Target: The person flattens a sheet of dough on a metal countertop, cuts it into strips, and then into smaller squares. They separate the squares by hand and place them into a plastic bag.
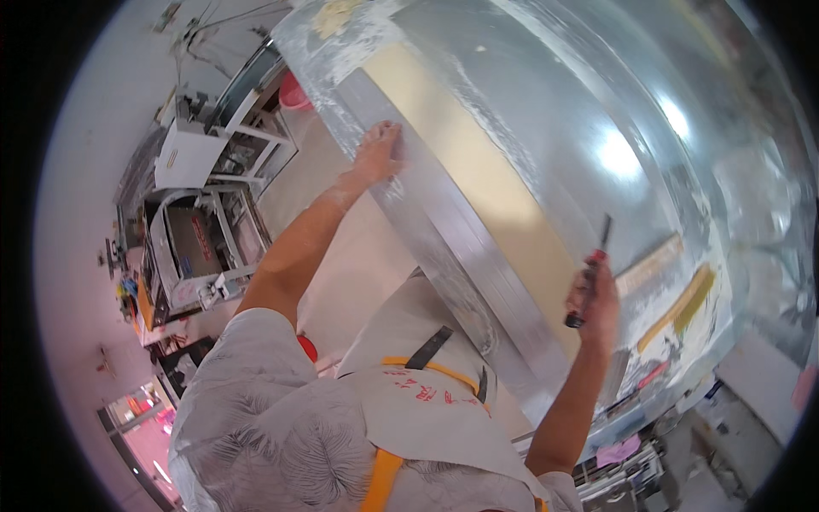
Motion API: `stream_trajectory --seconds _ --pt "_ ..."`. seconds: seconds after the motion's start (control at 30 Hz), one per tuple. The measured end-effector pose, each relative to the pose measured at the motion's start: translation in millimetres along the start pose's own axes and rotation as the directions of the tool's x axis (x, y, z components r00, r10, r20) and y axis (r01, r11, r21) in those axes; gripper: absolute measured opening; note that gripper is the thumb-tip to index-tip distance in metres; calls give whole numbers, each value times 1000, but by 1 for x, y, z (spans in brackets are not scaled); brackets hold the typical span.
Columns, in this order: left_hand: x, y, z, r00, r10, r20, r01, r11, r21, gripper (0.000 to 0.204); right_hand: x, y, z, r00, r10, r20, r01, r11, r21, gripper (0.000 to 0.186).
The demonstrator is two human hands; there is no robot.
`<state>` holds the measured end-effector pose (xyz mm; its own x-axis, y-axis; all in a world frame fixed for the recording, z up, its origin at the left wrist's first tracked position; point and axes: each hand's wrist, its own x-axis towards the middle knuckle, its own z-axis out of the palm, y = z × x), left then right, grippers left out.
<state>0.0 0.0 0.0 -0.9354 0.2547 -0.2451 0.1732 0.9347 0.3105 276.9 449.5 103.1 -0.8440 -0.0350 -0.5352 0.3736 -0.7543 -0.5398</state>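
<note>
A long, flat strip of pale dough [478,162] lies across the metal table. Along its near edge runs a wide metal straightedge [465,230]. My left hand [377,155] grips this straightedge near its far left end, fingers curled over it. In my right hand [602,303] is a knife with a red and black handle [586,286], its narrow dark blade pointing up and away. That hand is raised by the right end of the dough strip, and the blade appears apart from the dough.
Right of my right hand are a wooden stick [653,263] and a long-bristled brush [682,307]. Flour dusts the metal tabletop [554,111], with a pale dough lump [334,15] at the far left corner. A pink basin [294,90] and white equipment [186,154] stand left beyond the table.
</note>
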Motion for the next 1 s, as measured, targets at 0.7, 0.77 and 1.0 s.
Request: stream_trajectory --seconds 0.7,0.77,1.0 --pt "1 -13 -55 992 -120 48 127 969 -210 112 438 169 392 925 -93 369 316 -351 -881 38" --pt "3 -13 -54 991 -118 58 128 971 -202 112 447 170 398 938 -46 344 292 -433 -853 37" --pt "3 -15 -55 994 -100 35 105 972 -208 111 460 177 402 923 -19 384 324 -498 -805 41"
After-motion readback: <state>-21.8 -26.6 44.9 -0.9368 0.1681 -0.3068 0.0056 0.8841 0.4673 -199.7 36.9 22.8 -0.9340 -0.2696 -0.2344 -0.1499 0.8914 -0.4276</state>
